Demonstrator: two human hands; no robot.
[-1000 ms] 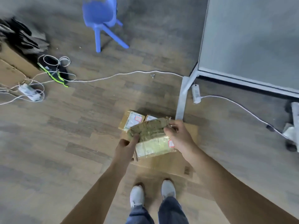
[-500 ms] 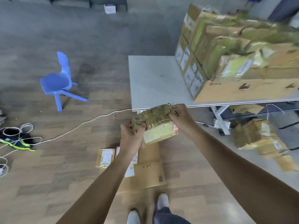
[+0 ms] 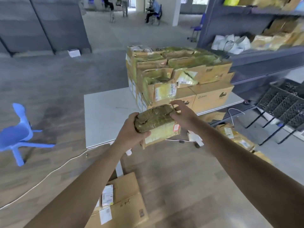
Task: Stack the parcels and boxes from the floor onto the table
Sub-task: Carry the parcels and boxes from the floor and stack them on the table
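I hold a small taped cardboard parcel [image 3: 158, 124] in the air, just in front of the white table's [image 3: 105, 116] near edge. My left hand [image 3: 131, 134] grips its left end from below. My right hand [image 3: 182, 114] pinches its far right corner. A tall stack of taped parcels and boxes [image 3: 177, 76] fills the table's right half. On the floor by my feet lies a flat cardboard box [image 3: 126, 204] with a small labelled parcel [image 3: 107, 196] on it. More parcels [image 3: 233, 134] lie on the floor under the table at right.
A blue plastic chair [image 3: 16, 134] stands at left, and a white cable [image 3: 49, 171] runs across the wooden floor. A black mesh basket rack [image 3: 284, 106] and grey shelving [image 3: 256, 38] with parcels stand at right. People sit in the far background.
My view rose from the floor to the table. Both hands lifted the parcel up from the floor pile and carried it forward to the table's edge.
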